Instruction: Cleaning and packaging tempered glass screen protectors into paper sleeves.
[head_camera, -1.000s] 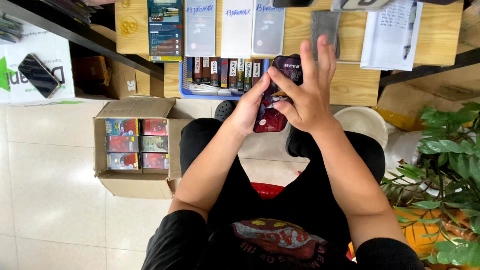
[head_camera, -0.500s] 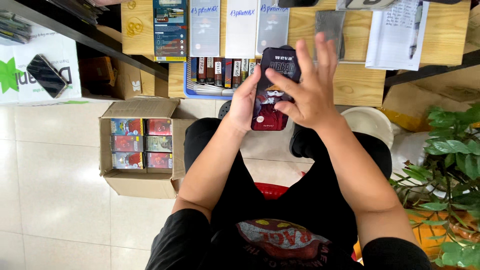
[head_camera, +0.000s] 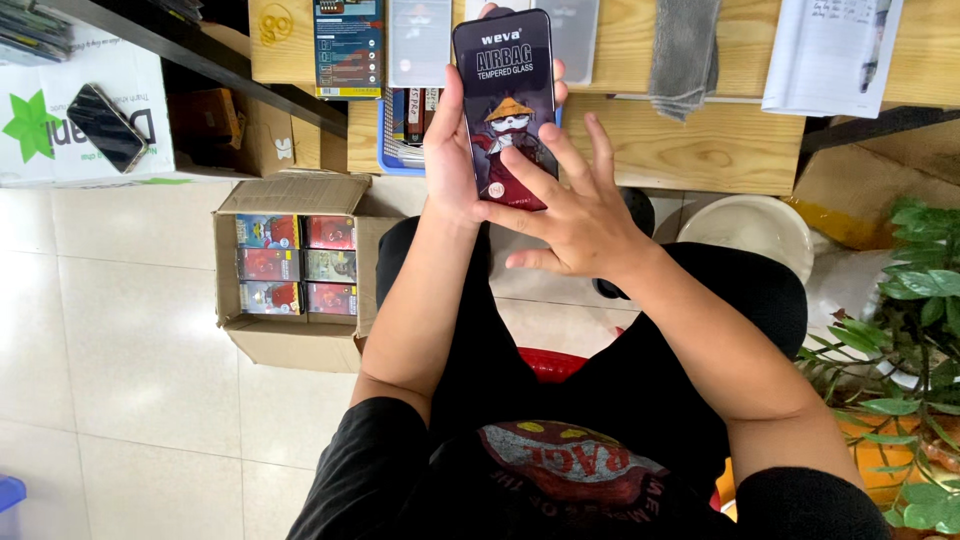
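Phone (head_camera: 505, 100) held upright above the person's lap, screen side toward the camera, just in front of the near edge of the wooden bench (head_camera: 700, 150). Its face carries a dark printed film with a cartoon figure in a conical hat.

Left hand (head_camera: 450, 150): closed around the phone's left edge and back, thumb on the near side, fingertips showing past the right edge. Firm hold.

Right hand (head_camera: 575, 215): open, fingers spread, nothing gripped. The index finger lies across the lower part of the phone's face and touches it; the other fingers stand clear of the screen.

Surroundings:
- On the bench, behind the phone: flat retail packs (head_camera: 348, 45) standing in a row, a grey cloth (head_camera: 683, 50) hanging over the edge, a sheet of white paper (head_camera: 830, 50) to the right.
- A blue tray (head_camera: 395, 150) with small items stands upright below the bench edge, beside the left wrist.
- On the tiled floor, to the person's left: an open cardboard box (head_camera: 290, 330) holding two columns of small coloured boxes.
- Farther left, a second dark phone (head_camera: 105, 127) lies on a white carton (head_camera: 60, 100).
- To the right: a white bowl-shaped object (head_camera: 750, 230) near the right knee, and a green plant (head_camera: 900, 330) at the frame edge.

The person is seated, in a black shirt and dark trousers.
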